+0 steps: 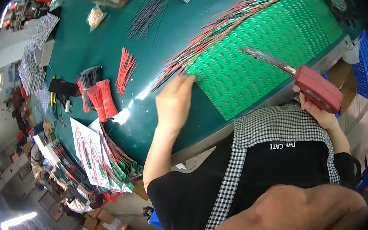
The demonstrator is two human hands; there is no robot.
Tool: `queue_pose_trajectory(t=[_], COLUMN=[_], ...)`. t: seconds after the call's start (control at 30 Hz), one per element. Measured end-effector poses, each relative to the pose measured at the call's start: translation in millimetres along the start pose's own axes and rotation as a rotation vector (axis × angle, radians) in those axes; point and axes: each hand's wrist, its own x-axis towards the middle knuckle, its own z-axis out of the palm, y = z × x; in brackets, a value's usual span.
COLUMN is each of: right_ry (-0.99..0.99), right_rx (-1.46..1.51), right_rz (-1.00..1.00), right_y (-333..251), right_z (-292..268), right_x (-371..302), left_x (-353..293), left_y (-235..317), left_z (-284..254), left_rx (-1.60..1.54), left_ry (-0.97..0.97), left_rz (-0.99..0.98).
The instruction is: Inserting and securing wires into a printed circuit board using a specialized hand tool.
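In my right hand [318, 110] is a red soldering gun [318, 88], its handle gripped by curled fingers. Its metal barrel points up and left, with the tip over a large sheet of green circuit boards [250, 68]. My left hand [174, 101] is at the sheet's left corner, fingers bent and pressed together; what lies between the fingertips is too small to make out. Red and black wires [212, 37] run along the sheet's far edge, and their near-left ends lie beside my left fingertips.
On the green table [149, 118] lie loose red wires [125, 71], loose black wires [147, 18] and bundled wires [102, 98]. Wired boards with white sheets [92, 155] sit at the left edge. A round black device [337, 0] stands far right; a blue crate [364, 64] is beyond the table.
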Motion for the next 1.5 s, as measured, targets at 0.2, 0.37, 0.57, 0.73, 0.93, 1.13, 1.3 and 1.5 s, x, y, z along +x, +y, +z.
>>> queue_pose_trajectory(t=[0.2, 0.37, 0.57, 0.73, 0.93, 1.13, 1.3, 1.5], right_ry=[-0.046, -0.073, -0.106, -0.262, -0.19, -0.125, -0.146, -0.111], right_rx=[0.179, 0.181, 0.091, -0.126, -0.055, -0.134, -0.173, -0.147], right_rz=[-0.014, -0.01, 0.085, 0.287, 0.208, 0.28, 0.281, 0.307], right_y=[-13, -27, -22, -28, -29, -29, -30, -31], right_z=[-3, 11, 18, 14, 30, 34, 32, 34], right_x=[17, 29, 30, 31, 34, 31, 28, 27], left_x=[-8, 0, 2, 3, 3, 3, 4, 4], left_y=[15, 10, 11, 14, 15, 17, 18, 20], left_z=[16, 17, 20, 14, 17, 16, 16, 13], left_rx=[0.277, 0.023, 0.248, 0.25, 0.251, 0.264, 0.243, 0.249], left_ry=[0.045, 0.12, 0.148, 0.131, 0.152, 0.149, 0.151, 0.118], left_rz=[0.158, 0.07, 0.249, 0.248, 0.25, 0.254, 0.254, 0.236])
